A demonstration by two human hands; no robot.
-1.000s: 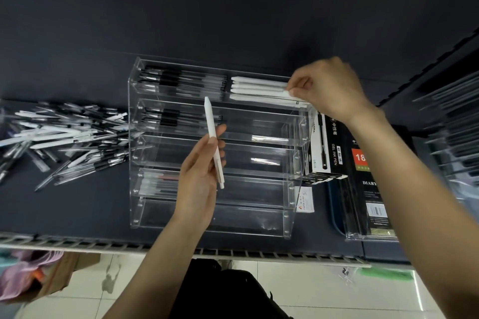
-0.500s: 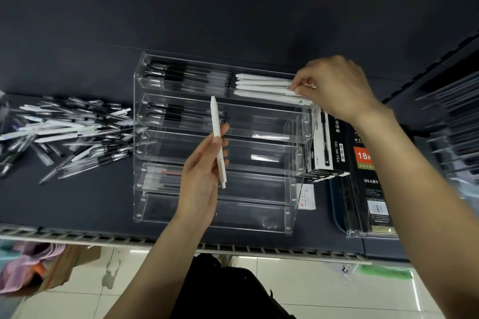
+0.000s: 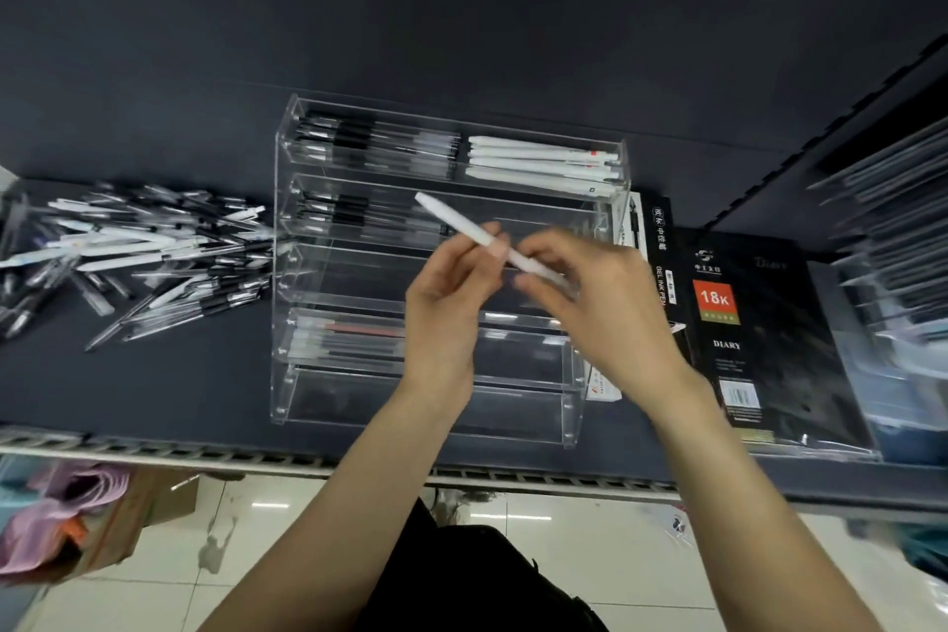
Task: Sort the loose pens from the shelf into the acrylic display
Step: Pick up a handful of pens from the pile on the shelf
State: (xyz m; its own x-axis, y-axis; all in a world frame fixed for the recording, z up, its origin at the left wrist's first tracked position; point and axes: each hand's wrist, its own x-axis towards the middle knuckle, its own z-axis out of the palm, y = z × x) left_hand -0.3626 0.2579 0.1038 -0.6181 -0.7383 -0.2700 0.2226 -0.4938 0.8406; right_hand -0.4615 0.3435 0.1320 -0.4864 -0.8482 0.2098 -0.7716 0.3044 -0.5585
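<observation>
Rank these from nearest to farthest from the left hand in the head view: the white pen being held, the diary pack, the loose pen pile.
1. white pen, pinched in the left hand
2. loose pen pile, off to its left
3. diary pack, on the right, beyond the right hand

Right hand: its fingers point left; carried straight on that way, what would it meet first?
The right hand already touches the white pen; going on left, it would likely meet the left hand gripping that pen, though depth between them is unclear.

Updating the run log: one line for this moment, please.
left hand: holds white pen | right hand: grips pen's other end | acrylic display: partly filled | loose pens: remain
</observation>
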